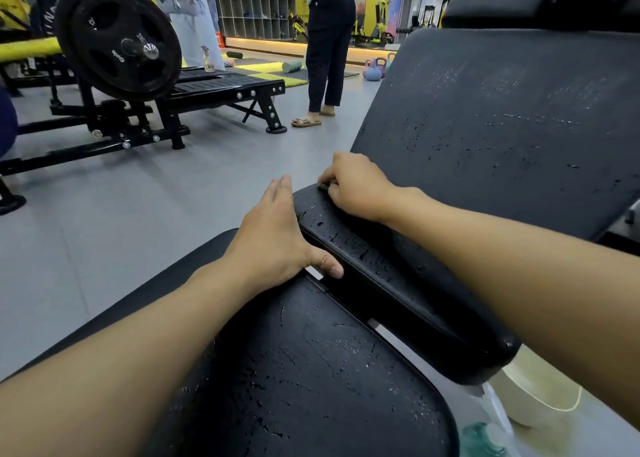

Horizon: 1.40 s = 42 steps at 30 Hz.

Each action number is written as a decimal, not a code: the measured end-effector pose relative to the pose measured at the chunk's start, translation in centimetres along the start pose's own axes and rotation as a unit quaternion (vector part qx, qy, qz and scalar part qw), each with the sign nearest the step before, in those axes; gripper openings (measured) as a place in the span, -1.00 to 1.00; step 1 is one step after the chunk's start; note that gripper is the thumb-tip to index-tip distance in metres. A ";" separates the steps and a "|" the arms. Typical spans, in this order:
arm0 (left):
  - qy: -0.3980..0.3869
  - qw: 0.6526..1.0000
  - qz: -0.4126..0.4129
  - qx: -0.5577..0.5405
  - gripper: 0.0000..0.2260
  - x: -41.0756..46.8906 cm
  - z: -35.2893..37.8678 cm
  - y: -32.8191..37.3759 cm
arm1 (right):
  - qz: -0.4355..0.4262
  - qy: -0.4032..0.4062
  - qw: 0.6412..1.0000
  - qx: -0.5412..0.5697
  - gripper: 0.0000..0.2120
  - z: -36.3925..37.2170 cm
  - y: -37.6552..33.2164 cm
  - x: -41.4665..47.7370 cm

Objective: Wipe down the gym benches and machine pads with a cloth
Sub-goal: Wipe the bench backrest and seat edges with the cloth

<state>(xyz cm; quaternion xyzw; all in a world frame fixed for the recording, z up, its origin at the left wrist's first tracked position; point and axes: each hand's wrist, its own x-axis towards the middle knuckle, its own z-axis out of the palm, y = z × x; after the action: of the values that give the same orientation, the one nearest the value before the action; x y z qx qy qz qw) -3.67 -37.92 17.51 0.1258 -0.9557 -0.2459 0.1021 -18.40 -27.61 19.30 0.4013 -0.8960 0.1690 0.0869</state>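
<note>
Black pad (398, 276), cracked and flaking, glistens with droplets.

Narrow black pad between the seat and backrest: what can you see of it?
The narrow pad is a long black cushion with rounded ends, seemingly vinyl, its skin cracked and flaking. It lies diagonally between the seat pad and the tilted backrest, a gap on the seat side. The left hand lies flat against its far end, thumb at the gap; the right hand curls over the far corner, covering a small greenish bit too hidden to identify.
</note>
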 end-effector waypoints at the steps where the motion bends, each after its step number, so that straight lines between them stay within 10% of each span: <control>1: 0.000 1.000 0.000 0.003 0.39 0.1 0.0 -0.1 | -0.013 -0.006 1.000 0.007 -0.68 0.0 -0.4 -0.7; 10: -0.047 0.999 0.017 0.019 0.18 -0.7 -0.8 1.9 | -0.014 -0.019 0.999 0.041 -0.70 -3.9 -1.3 -13.7; 16: -0.131 0.951 0.136 0.246 -0.38 -4.8 1.8 10.0 | 0.007 -0.005 1.000 0.029 -0.66 -6.7 -0.7 -22.1; 20: -0.073 0.960 0.261 0.066 -0.74 -8.6 5.5 17.4 | 0.130 0.032 0.991 0.023 -0.73 -7.9 3.0 -27.2; 28: -0.205 0.963 0.005 -0.174 -0.82 -12.2 20.9 20.5 | 0.366 -0.054 0.927 0.055 -0.73 -4.9 9.9 -34.8; 36: -0.273 0.900 -0.274 -0.202 -0.33 -11.7 33.7 15.8 | 0.382 -0.094 0.913 0.112 -0.78 1.7 13.6 -35.4; 42: -0.234 0.936 -0.226 -0.137 -0.81 -11.7 35.9 16.9 | 0.373 -0.127 0.909 0.133 -0.76 3.8 17.3 -35.7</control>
<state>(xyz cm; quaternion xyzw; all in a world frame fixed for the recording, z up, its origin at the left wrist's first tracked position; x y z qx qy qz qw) -5.00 -4.25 -6.52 0.2623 -0.8559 -0.4134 -0.1665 -7.73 6.34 1.36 0.0634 -0.9530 0.2547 -0.1513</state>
